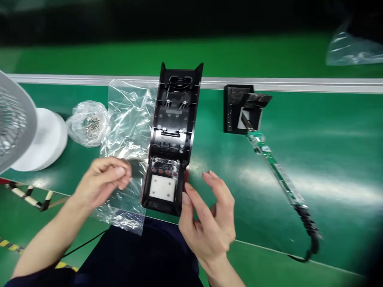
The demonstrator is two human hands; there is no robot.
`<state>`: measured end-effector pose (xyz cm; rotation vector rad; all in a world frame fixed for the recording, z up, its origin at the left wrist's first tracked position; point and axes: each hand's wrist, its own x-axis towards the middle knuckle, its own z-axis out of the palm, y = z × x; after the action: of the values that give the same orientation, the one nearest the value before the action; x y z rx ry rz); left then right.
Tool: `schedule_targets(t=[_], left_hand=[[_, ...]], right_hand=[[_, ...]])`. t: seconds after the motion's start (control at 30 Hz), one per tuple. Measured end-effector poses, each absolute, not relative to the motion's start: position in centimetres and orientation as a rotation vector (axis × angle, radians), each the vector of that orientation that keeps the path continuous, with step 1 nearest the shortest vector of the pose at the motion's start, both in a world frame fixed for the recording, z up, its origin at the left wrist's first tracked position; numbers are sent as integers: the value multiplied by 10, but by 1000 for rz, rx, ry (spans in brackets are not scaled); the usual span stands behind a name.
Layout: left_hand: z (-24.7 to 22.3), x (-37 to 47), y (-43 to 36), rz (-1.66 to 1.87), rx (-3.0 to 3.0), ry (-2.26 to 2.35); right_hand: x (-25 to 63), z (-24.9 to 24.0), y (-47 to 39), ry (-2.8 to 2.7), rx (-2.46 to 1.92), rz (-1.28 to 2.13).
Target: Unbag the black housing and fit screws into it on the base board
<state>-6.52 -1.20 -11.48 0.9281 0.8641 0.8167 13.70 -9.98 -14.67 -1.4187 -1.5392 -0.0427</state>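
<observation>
A long black plastic housing point(172, 137) lies open-side up on the smooth green counter point(299, 159), its near end at the counter's front edge and its notched far end reaching the metal rail point(299, 84) along the back. Inside it show moulded ribs, small screw posts, a row of red buttons and a square white plate near the front. The right hand point(209, 215) has an open grip, fingers spread, with the thumb resting against the housing's near right corner. The left hand point(103, 179) is loosely curled with thumb and fingertips pinched together; whether it holds anything cannot be told. It hovers over a crinkled clear plastic bag point(127, 119) lying flat just left of the housing. Farther left sit a knotted clear bag of small metal parts point(88, 123) and a white fan point(26, 131). Toward the right, a screwdriver point(275, 167) with a translucent green handle leans on a black square block point(236, 107)
</observation>
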Motion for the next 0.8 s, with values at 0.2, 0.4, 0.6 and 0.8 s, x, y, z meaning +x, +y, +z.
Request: schedule_targets(t=[0.2,0.4,0.6,0.8], left_hand=[[-127,-42,-22,765,615,767],[-131,-39,-25,768,621,747],[-127,-34,-29,808,817,804],[-130,-34,-30,1053,1640,1025]], right_hand=[[138,-151,-104,-1496,-1417,-45],[141,-153,-109,-1486,-1397,-63],[144,-155,-114,-1473,-1411,-64],[150,-161,-117,-1469,-1402,-21]])
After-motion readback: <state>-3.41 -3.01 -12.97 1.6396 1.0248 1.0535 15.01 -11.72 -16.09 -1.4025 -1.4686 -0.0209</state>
